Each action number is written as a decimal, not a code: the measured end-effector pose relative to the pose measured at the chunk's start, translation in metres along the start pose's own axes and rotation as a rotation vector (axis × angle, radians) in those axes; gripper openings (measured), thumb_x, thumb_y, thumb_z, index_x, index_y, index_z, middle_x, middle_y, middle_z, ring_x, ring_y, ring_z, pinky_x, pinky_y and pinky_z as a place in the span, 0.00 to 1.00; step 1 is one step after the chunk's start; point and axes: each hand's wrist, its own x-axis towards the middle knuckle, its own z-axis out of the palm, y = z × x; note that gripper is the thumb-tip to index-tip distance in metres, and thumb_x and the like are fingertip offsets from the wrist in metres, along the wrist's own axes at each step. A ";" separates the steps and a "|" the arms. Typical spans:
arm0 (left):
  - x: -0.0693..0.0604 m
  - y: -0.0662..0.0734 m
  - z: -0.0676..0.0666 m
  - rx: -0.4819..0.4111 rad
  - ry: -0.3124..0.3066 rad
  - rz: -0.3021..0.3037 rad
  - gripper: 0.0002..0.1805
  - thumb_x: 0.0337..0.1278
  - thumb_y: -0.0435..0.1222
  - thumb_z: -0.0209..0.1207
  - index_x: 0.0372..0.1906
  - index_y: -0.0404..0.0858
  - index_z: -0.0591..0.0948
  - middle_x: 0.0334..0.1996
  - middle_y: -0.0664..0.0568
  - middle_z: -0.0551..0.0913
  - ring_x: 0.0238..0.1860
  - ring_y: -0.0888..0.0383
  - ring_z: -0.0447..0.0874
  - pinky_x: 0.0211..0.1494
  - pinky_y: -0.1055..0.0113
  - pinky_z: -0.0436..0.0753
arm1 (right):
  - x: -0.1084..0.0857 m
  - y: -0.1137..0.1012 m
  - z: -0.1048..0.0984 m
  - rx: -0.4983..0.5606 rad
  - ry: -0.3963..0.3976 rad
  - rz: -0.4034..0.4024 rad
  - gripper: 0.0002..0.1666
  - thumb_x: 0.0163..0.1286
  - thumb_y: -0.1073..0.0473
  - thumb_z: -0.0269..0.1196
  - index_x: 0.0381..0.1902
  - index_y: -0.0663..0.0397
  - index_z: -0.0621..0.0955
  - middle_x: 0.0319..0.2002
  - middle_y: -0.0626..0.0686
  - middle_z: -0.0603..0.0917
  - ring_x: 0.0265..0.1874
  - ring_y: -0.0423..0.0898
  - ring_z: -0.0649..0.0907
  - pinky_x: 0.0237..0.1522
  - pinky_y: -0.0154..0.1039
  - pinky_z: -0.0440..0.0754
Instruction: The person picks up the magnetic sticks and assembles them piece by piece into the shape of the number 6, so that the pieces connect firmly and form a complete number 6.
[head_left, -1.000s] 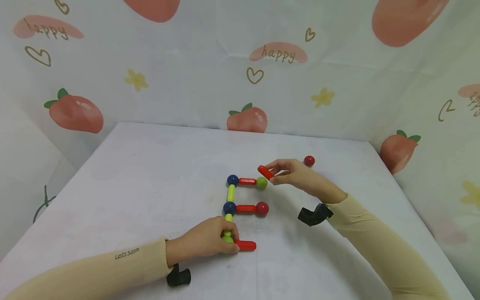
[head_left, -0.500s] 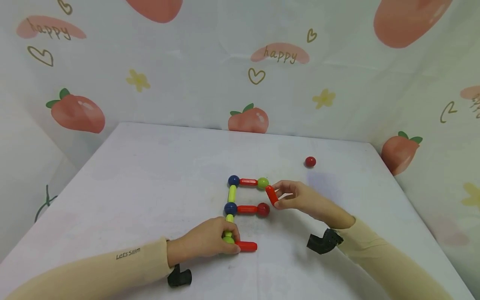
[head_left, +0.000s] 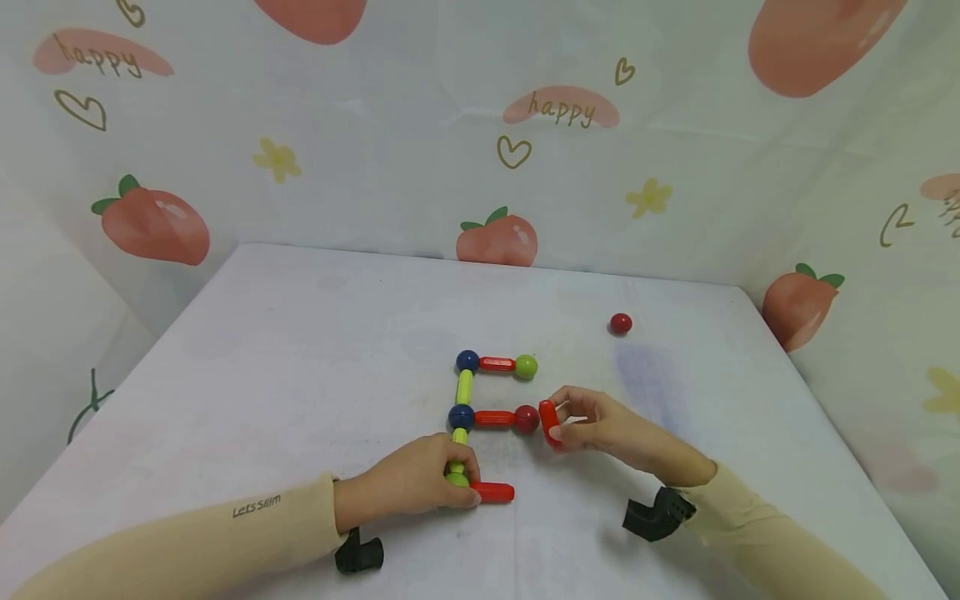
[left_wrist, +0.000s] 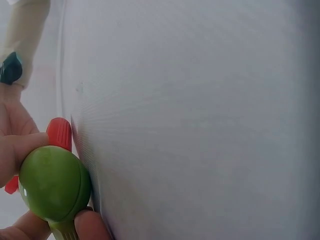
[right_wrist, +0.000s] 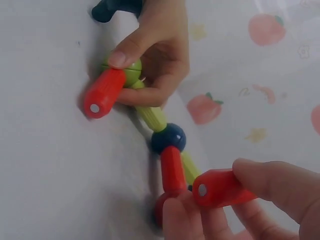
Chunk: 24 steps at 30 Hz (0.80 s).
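Note:
My left hand (head_left: 420, 477) grips the near end of a magnetic stick-and-ball figure, its fingers around a green ball (left_wrist: 54, 184) and the inner end of a red magnetic rod (head_left: 495, 493). Yellow-green rods (head_left: 464, 387) link that ball to two blue balls (head_left: 461, 417) farther back. From the blue balls, red rods run right, the middle one to a red ball (head_left: 527, 419) and the far one to a green ball (head_left: 527, 367). My right hand (head_left: 618, 433) pinches a loose red magnetic rod (right_wrist: 220, 188) between thumb and fingers, just right of the middle red ball.
A loose red ball (head_left: 621, 324) lies at the back right of the white table (head_left: 337, 333). Behind the table hangs a printed cloth (head_left: 390, 125). Black wrist-worn pieces (head_left: 660, 514) sit under both forearms.
My right hand has come nearer with its red rod, from beside the far green ball to beside the middle red ball, and the rod has turned more upright. The left hand stays put.

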 end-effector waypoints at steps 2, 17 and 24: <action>0.000 0.000 0.000 0.000 0.000 0.004 0.06 0.47 0.40 0.70 0.26 0.52 0.83 0.22 0.55 0.72 0.26 0.59 0.70 0.26 0.70 0.64 | -0.001 0.002 0.001 0.007 -0.002 0.004 0.19 0.66 0.63 0.60 0.53 0.64 0.72 0.41 0.53 0.79 0.42 0.48 0.82 0.47 0.38 0.82; 0.000 0.000 -0.001 0.002 -0.005 -0.004 0.06 0.47 0.41 0.70 0.27 0.52 0.83 0.23 0.55 0.72 0.27 0.59 0.69 0.26 0.69 0.64 | 0.003 0.015 0.012 0.040 -0.032 0.039 0.14 0.65 0.65 0.61 0.46 0.66 0.74 0.34 0.48 0.81 0.35 0.42 0.81 0.43 0.33 0.82; 0.000 0.000 -0.001 -0.002 -0.008 -0.006 0.06 0.48 0.41 0.70 0.27 0.52 0.83 0.22 0.55 0.72 0.27 0.59 0.69 0.26 0.69 0.64 | 0.007 0.018 0.017 0.043 -0.031 0.083 0.18 0.65 0.63 0.63 0.48 0.68 0.73 0.34 0.49 0.82 0.35 0.42 0.83 0.44 0.36 0.84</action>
